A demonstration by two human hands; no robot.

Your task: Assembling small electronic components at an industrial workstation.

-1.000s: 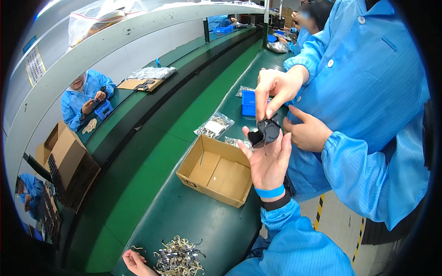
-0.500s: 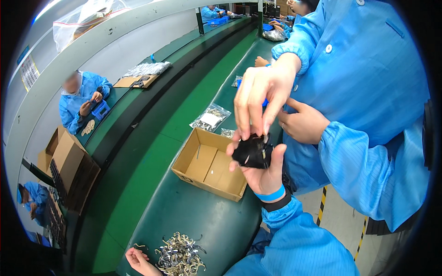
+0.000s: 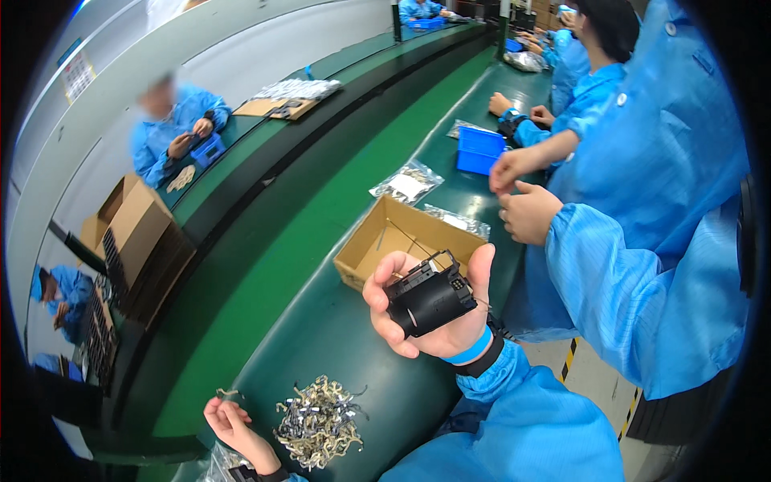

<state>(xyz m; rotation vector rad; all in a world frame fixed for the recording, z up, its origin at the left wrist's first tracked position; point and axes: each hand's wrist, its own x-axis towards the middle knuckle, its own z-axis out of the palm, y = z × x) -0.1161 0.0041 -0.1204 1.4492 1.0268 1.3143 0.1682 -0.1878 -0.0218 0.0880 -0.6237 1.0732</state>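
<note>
My right hand [image 3: 450,329], palm up with a blue band at the wrist, closes around a black plastic device housing [image 3: 434,301]. The housing has a rounded body, an open frame at its upper edge and small gold contacts at one end. At lower left, my left hand [image 3: 233,426] pinches a small curved flex cable [image 3: 230,394] at its fingertips. Right beside it on the bench lies a pile of small beige and black flex cables [image 3: 320,424]. A co-worker's hands [image 3: 526,201] are apart from the housing, close to the blue sleeve at right.
An open cardboard box [image 3: 361,249] stands behind my right hand. Bags of small parts [image 3: 407,183] and a blue bin [image 3: 480,150] sit farther along the green bench [image 3: 297,337]. A clear plastic bag [image 3: 218,466] lies by my left wrist. Co-workers sit across the conveyor.
The co-worker's hand has drawn back from the housing in my right palm. The housing is turned and shows its frame and contacts. My left hand has lifted a flex cable off the bench.
</note>
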